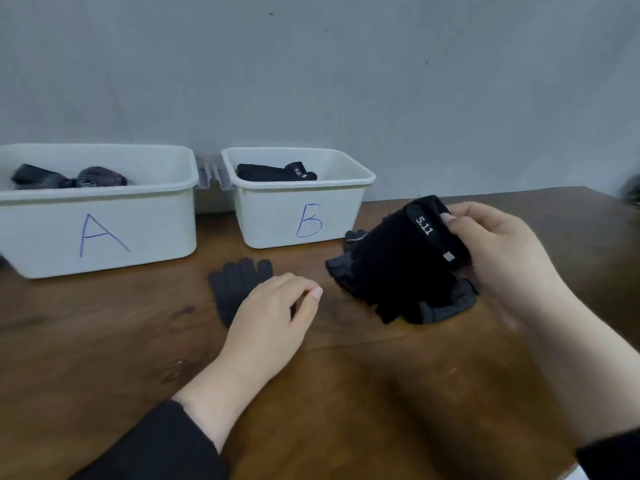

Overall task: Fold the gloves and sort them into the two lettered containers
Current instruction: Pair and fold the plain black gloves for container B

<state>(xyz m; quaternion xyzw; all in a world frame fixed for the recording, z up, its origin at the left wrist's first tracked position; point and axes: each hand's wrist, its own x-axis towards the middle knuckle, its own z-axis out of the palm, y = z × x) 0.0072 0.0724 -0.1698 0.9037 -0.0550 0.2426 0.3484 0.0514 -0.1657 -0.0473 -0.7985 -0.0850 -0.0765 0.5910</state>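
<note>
My right hand (pixel 498 258) grips a folded black glove with a "5.11" strap (pixel 398 258) just above the table, right of bin B. Under it lies a grey glove (pixel 446 306), partly covered. My left hand (pixel 273 317) rests on the cuff of a flat dark grey glove (pixel 239 282), fingers loosely curled, holding nothing. The white bin marked A (pixel 104 233) stands at the far left with folded grey patterned gloves (pixel 69 178) inside. The white bin marked B (pixel 298 220) beside it holds a folded black glove (pixel 273 172).
The brown wooden table (pixel 346 393) runs up to a grey wall behind the bins. A dark blurred object (pixel 633 190) sits at the far right edge. The table's right corner shows at the bottom right.
</note>
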